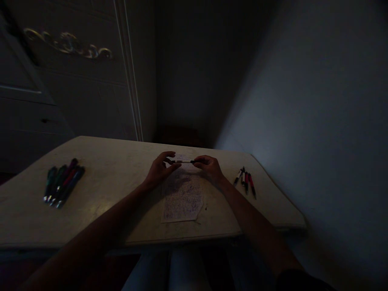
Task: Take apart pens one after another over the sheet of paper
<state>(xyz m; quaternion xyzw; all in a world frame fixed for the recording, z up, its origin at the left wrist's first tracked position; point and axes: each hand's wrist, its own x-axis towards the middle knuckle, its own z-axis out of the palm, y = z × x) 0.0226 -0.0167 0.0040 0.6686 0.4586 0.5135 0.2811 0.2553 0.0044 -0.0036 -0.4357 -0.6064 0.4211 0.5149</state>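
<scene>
Towards the far edge of the table [121, 169], I see the left hand [160, 166] and the right hand [209, 165] each pinching one end of a black-and-white pen [183, 161], held level above a scribbled paper sheet [182, 202]. Near the right edge lie red and white pens [246, 178]; towards the left edge rests a bundle of darker pens [64, 184].

Hands [212, 166] grip white pen [183, 161] at both ends | marked paper [182, 200] beneath | dark pens [63, 181] left | pen group [246, 182] right
</scene>
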